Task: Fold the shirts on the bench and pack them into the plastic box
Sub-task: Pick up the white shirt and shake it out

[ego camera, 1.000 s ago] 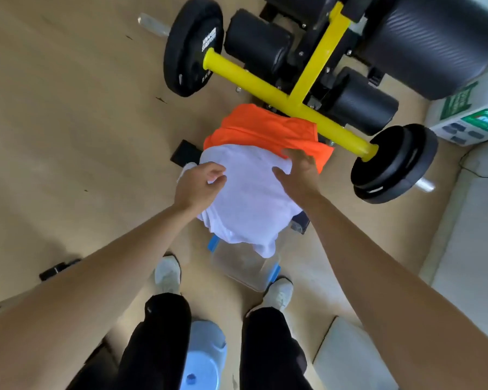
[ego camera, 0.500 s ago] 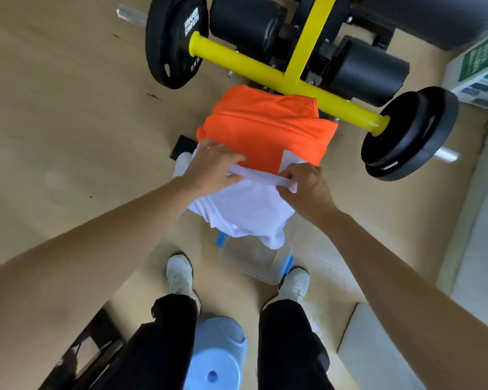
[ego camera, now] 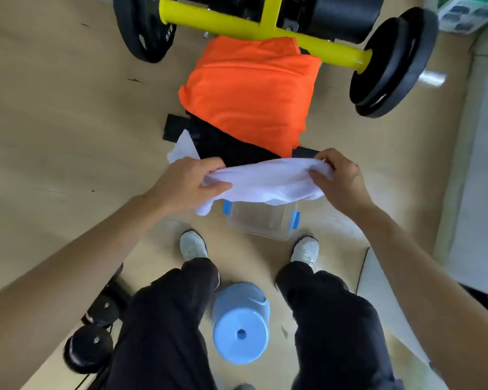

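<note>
On the wooden floor [ego camera: 54, 108] at far left, low in view, 2 black round weights [ego camera: 90, 342] lie blurred beside the person's left leg. Higher up, a black weight plate [ego camera: 141, 29] sits on the left end of a yellow bar [ego camera: 226, 22]. Left hand [ego camera: 186, 184]: fingers and thumb curled, pinching the left end of a white shirt [ego camera: 268, 181]. The shirt is bunched into a loose band stretched between both hands; 1 corner sticks out above the left hand and a tail hangs below it. It is held off the bench, over the near end of the black bench pad [ego camera: 228, 144]. An orange shirt [ego camera: 248, 91] lies spread on the pad farther away, its far edge touching the yellow bar. Below the white shirt stands the clear plastic box [ego camera: 262, 223] on the floor, with 2 blue latches, its far rim hidden behind the hanging cloth. 2 white shoes flank its near side, left shoe [ego camera: 192, 244] and right shoe [ego camera: 306, 249]. A light blue stool [ego camera: 241, 325] stands between the dark trouser legs. Right hand [ego camera: 341, 178]: fingers curled over the shirt's right end, thumb in front, gripping the cloth. A second black plate [ego camera: 392, 63] caps the bar's right end. A printed carton [ego camera: 462, 12] shows at top right.
</note>
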Demonstrator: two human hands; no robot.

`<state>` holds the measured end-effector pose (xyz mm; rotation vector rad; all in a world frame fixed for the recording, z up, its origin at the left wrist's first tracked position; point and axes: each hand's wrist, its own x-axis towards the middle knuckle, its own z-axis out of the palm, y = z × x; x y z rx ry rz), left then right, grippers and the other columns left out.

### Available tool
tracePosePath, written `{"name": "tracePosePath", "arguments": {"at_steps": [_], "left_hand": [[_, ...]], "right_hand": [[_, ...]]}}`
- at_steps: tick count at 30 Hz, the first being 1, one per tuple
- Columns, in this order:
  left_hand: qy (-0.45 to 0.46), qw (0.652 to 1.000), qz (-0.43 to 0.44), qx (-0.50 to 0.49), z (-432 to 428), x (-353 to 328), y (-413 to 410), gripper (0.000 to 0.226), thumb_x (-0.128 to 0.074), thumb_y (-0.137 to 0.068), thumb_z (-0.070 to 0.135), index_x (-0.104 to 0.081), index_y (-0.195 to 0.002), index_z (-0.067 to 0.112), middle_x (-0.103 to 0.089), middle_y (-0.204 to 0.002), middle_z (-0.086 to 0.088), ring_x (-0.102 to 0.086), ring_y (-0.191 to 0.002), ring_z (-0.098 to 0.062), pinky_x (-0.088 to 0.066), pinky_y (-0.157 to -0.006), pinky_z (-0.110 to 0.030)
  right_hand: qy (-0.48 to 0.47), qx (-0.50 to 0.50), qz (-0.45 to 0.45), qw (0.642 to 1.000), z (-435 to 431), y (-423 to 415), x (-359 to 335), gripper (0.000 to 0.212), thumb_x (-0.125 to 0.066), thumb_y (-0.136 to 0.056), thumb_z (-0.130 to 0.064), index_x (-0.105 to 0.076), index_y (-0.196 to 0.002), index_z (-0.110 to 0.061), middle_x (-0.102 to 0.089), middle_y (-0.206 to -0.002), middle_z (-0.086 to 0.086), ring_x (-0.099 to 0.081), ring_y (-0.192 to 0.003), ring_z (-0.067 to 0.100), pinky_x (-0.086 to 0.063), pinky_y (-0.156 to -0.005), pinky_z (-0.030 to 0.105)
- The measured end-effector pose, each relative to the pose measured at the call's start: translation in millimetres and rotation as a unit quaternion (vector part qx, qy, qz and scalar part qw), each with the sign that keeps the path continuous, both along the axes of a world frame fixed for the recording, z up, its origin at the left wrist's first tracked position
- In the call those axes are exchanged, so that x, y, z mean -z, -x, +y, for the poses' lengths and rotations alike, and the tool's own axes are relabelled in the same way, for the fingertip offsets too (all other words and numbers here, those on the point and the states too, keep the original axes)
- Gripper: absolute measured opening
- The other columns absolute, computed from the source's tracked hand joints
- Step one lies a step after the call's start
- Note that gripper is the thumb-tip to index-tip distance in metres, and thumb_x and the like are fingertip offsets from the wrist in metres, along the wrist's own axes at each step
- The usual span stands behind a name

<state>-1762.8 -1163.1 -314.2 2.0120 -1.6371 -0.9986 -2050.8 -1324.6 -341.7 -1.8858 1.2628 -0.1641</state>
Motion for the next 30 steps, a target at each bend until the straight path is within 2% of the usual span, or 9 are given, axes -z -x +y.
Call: {"name": "tracePosePath", "arguments": {"at_steps": [3, 5, 9, 13, 18, 20, 24, 28, 30], "left_hand": [[0.011, 0.989, 0.145, -0.038, -14.1, 4.9, 40.8, 0.021, -0.065, -0.089, 0.031, -0.055, -0.077, 0.017, -0.048, -0.062, 0.009, -0.045, -0.058, -0.005, -0.033, -0.054, -0.017], [0.037, 0.982, 0.183, -0.040, -24.3, 20.8, 68.0, 0.022, -0.065, -0.090, 0.029, -0.059, -0.083, 0.010, -0.055, -0.070, -0.003, -0.047, -0.064, -0.006, -0.037, -0.059, -0.025], [0.091, 0.974, 0.201, -0.040, -45.6, 70.7, 107.8, 0.031, -0.062, -0.091, 0.027, -0.056, -0.089, -0.004, -0.055, -0.079, -0.026, -0.049, -0.068, -0.030, -0.042, -0.065, -0.048], [0.157, 0.968, 0.194, -0.031, -71.4, 118.2, 139.3, 0.028, -0.062, -0.088, 0.026, -0.060, -0.097, 0.000, -0.063, -0.083, -0.027, -0.059, -0.074, -0.036, -0.047, -0.070, -0.051], [0.193, 0.962, 0.188, 0.047, -97.0, 163.7, 152.8, 0.034, -0.061, -0.090, 0.015, -0.058, -0.123, 0.007, -0.061, -0.076, -0.016, -0.054, -0.076, -0.019, -0.049, -0.070, -0.045], [0.210, 0.962, 0.156, 0.076, -101.2, 178.9, 154.1, 0.043, -0.064, -0.088, 0.015, -0.056, -0.131, 0.014, -0.049, -0.065, 0.006, -0.045, -0.068, -0.013, -0.039, -0.063, -0.034], [0.216, 0.968, 0.090, 0.092, -96.3, 195.3, 154.7, 0.027, -0.070, -0.081, 0.029, -0.064, -0.101, 0.012, -0.044, -0.063, -0.011, -0.032, -0.063, -0.015, -0.025, -0.060, -0.032], [0.173, 0.978, 0.108, 0.037, -74.7, 194.0, 153.6, 0.057, -0.071, -0.072, 0.052, -0.066, -0.087, -0.003, -0.056, -0.072, -0.004, -0.046, -0.069, -0.012, -0.035, -0.066, -0.032], [0.156, 0.973, 0.171, 0.014, -60.0, 190.0, 154.0, 0.037, -0.074, -0.082, 0.039, -0.067, -0.086, 0.003, -0.065, -0.078, -0.001, -0.056, -0.073, -0.011, -0.042, -0.072, -0.033]], "right_hand": [[-0.032, -0.032, -0.035, 0.998, 11.5, 19.0, 20.1, 0.038, -0.071, -0.084, -0.011, -0.062, -0.120, -0.018, -0.066, -0.111, -0.007, -0.059, -0.098, 0.007, -0.049, -0.086, 0.023], [-0.056, -0.023, -0.084, 0.995, 20.9, 31.1, 30.4, 0.046, -0.075, -0.085, -0.017, -0.060, -0.128, -0.022, -0.063, -0.122, -0.009, -0.058, -0.110, 0.005, -0.044, -0.091, 0.014], [-0.111, -0.022, -0.168, 0.979, 34.6, 45.5, 57.0, 0.047, -0.077, -0.083, -0.028, -0.060, -0.127, -0.022, -0.067, -0.116, -0.004, -0.062, -0.108, 0.016, -0.051, -0.091, 0.029], [-0.135, -0.056, -0.163, 0.976, 29.6, 54.8, 106.6, 0.040, -0.078, -0.084, -0.025, -0.062, -0.120, -0.015, -0.069, -0.107, 0.000, -0.066, -0.096, 0.011, -0.053, -0.083, 0.024], [-0.125, -0.034, -0.216, 0.968, -7.4, 78.2, 162.8, 0.032, -0.076, -0.086, -0.027, -0.067, -0.099, 0.001, -0.061, -0.094, 0.036, -0.055, -0.080, 0.031, -0.045, -0.074, 0.068], [-0.083, -0.028, -0.226, 0.970, -12.2, 87.7, 176.0, 0.024, -0.074, -0.088, -0.024, -0.068, -0.092, 0.000, -0.063, -0.088, 0.030, -0.055, -0.080, 0.029, -0.048, -0.076, 0.061], [-0.031, -0.007, -0.243, 0.969, -6.2, 99.9, 186.7, 0.012, -0.072, -0.090, -0.018, -0.069, -0.087, -0.006, -0.066, -0.083, 0.016, -0.058, -0.076, 0.023, -0.048, -0.074, 0.043], [0.010, 0.009, -0.205, 0.979, 10.0, 105.0, 176.3, 0.016, -0.074, -0.089, -0.018, -0.069, -0.085, -0.003, -0.068, -0.076, 0.010, -0.059, -0.070, 0.016, -0.051, -0.070, 0.037], [0.027, -0.006, -0.160, 0.987, 20.2, 105.6, 164.8, 0.018, -0.075, -0.088, -0.020, -0.070, -0.083, -0.003, -0.067, -0.072, 0.004, -0.059, -0.067, 0.012, -0.053, -0.069, 0.034]]}}
